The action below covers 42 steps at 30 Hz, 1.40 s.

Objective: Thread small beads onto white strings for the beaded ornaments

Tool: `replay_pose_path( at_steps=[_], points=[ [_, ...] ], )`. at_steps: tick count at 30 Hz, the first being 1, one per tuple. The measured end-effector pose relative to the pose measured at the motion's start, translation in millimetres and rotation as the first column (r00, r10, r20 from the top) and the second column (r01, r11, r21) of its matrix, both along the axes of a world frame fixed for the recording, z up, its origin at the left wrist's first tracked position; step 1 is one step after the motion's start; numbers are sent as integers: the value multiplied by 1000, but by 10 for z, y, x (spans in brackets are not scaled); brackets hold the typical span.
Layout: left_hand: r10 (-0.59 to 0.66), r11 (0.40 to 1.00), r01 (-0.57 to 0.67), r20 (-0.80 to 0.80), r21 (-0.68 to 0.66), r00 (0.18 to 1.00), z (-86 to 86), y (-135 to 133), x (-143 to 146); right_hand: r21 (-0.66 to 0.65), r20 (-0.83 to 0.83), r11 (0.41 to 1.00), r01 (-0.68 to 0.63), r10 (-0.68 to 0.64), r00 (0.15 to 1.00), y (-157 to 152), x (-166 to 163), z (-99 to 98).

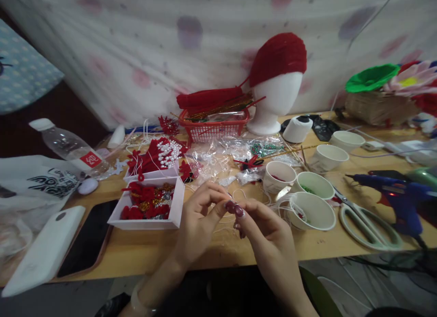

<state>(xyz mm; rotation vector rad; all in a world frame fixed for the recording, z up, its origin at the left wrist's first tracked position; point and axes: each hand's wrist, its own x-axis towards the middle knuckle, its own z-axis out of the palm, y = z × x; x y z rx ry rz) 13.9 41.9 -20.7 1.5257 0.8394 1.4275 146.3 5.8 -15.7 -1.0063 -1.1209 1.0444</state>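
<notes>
My left hand [198,219] and my right hand [261,228] meet over the front edge of the wooden table [153,248]. Both hands are closed in a pinch, fingertips touching at a thin white thread [239,195] that runs toward the paper cups. What else they pinch is too small to see. A white box [170,212] of red and gold ornaments lies just left of my left hand. A paper cup [312,211] with thread in it stands right of my right hand.
Several paper cups [280,176], scissors [363,219] and a blue glue gun [396,196] lie at the right. A red basket [213,125] and a foam head with a red hat [278,80] stand behind. Left: a phone [87,239], power bank [44,248], bottle [70,148].
</notes>
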Motion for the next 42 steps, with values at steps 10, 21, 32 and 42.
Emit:
replay_pose_path(
  at_steps=[10, 21, 32, 42],
  points=[
    [71, 997, -72, 27, 34, 997, -94, -17, -80, -46, -6, 999, -24, 24, 1000, 17, -106, -10],
    [221, 966, -213, -45, 148, 974, -154, -1, -104, -99, 31, 992, -78, 82, 996, 68, -99, -52],
    [202, 965, -198, 10, -175, 979, -246, 12, -133, -221, -114, 930, -293, 273, 955, -48, 349, 67],
    [274, 958, -259, 127, -128, 953, -108, -105, -168, -318, 75, 834, -451, 496, 865, 8, 594, 269]
  ],
)
